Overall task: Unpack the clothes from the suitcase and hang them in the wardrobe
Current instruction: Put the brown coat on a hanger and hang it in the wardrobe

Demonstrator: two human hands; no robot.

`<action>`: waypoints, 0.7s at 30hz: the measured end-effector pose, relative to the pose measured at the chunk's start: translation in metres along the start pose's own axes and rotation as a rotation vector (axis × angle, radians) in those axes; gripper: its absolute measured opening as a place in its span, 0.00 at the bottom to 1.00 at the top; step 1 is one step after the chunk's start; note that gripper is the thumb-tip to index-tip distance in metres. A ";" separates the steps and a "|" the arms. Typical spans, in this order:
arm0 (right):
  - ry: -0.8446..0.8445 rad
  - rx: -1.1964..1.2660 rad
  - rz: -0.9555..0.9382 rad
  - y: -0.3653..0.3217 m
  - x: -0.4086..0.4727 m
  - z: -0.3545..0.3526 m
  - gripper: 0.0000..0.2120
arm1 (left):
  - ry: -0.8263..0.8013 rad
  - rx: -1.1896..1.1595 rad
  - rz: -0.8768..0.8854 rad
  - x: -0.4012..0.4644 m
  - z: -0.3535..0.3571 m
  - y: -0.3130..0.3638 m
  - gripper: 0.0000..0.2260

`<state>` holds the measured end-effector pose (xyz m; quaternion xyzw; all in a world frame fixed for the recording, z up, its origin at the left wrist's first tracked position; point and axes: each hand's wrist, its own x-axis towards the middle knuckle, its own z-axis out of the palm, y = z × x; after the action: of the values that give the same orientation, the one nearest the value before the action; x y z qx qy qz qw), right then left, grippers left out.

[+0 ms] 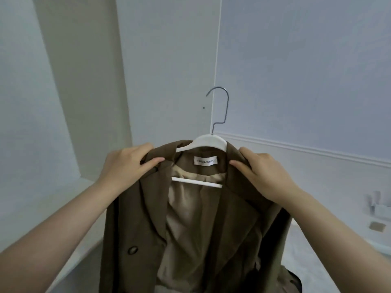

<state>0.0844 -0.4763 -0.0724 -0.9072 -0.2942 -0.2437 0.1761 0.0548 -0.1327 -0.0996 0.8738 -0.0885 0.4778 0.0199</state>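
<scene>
Before the pale wall I hold a brown jacket (148, 218) on a white hanger (206, 141); my left hand (124, 166) and right hand (262, 172) each pinch a shoulder of it, fingers curled.

Pale bed (313, 261) at lower right, dark garment (293, 279) on it
</scene>
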 end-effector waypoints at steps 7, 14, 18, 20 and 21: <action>-0.035 0.089 -0.114 0.000 0.070 0.049 0.16 | -0.038 0.144 -0.143 -0.013 -0.010 -0.057 0.32; -0.145 0.141 -0.248 0.001 0.147 0.085 0.18 | -0.040 0.308 -0.276 -0.004 -0.033 -0.102 0.23; 0.016 0.150 -0.276 -0.016 0.178 0.110 0.22 | -0.032 0.390 -0.342 -0.002 -0.046 -0.118 0.27; 0.085 0.156 -0.298 -0.026 0.192 0.121 0.22 | -0.038 0.416 -0.424 0.002 -0.048 -0.125 0.22; 0.110 0.158 -0.317 -0.033 0.205 0.126 0.22 | -0.023 0.424 -0.472 0.005 -0.049 -0.130 0.19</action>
<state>0.2520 -0.3009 -0.0578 -0.8183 -0.4415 -0.2936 0.2221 0.0392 0.0008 -0.0623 0.8601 0.2181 0.4580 -0.0535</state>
